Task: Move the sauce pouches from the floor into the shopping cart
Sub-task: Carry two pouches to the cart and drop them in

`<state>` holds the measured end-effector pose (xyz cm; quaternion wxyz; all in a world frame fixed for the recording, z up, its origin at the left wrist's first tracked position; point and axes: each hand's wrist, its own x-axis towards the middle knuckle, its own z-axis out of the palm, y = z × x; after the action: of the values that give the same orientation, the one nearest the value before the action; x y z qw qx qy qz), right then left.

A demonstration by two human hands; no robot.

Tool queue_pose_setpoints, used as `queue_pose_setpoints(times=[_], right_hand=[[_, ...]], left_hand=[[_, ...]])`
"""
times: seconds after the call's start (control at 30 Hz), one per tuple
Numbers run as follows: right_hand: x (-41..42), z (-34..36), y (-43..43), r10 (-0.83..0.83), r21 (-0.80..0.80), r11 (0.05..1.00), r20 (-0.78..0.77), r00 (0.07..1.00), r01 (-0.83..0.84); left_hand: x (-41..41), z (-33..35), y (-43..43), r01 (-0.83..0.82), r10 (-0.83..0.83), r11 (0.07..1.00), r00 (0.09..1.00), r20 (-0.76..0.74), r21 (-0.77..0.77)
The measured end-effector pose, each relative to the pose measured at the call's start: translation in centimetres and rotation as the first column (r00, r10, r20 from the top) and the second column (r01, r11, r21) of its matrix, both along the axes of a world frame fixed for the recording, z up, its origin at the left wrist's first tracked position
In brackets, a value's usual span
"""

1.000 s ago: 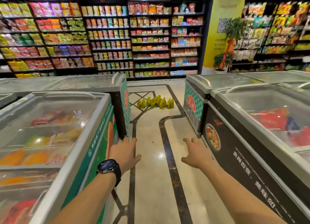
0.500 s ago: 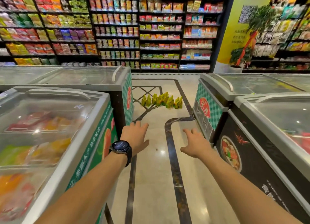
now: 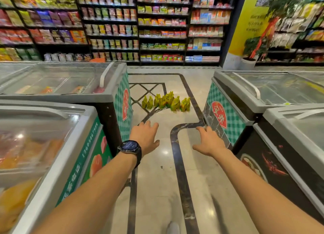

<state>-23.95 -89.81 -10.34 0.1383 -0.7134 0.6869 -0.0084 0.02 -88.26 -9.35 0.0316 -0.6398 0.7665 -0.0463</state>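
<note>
Both hands reach forward empty, left hand (image 3: 146, 137) and right hand (image 3: 208, 141) with fingers (image 3: 201, 129) spread wide, toward yellow-green sauce pouches (image 3: 165, 102) standing clustered on the floor (image 3: 157, 190) well beyond the fingertips, between chest freezers (image 3: 112, 97), apparently approaching them; no cart in view.

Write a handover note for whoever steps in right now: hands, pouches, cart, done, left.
Left hand: open, empty, held out ahead over the aisle floor, smartwatch on its wrist.
Right hand: open, empty, held out beside the checked freezer.
Sauce pouches: a cluster of yellow-green pouches standing on the floor ahead, between the two freezer rows, out of reach.
Shopping cart: not in view.
Done: nothing moved.
Left: walk to the pouches, pick them up, find the cart, load them all.
</note>
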Motion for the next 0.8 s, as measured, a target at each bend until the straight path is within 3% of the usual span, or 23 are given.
queue_pose_setpoints(times=[0.53, 0.7, 0.8], right_hand=[[3.2, -3.7, -37.9, 0.094, 0.089, 0.991, 0.071, 0.993, -0.100], [6.6, -5.3, -50.0, 0.101, 0.116, 0.988, 0.019, 0.995, -0.102], [8.6, -5.5, -56.8, 0.074, 0.140, 0.987, 0.038, 0.997, -0.079]], left_hand=[[6.3, -3.5, -34.0, -0.209, 0.217, 0.972, 0.974, -0.064, 0.104], [9.8, -5.3, -46.8, -0.235, 0.240, 0.965, 0.970, -0.030, 0.119], [11.7, -6.0, -54.5, -0.223, 0.238, 0.962, 0.968, -0.085, 0.157]])
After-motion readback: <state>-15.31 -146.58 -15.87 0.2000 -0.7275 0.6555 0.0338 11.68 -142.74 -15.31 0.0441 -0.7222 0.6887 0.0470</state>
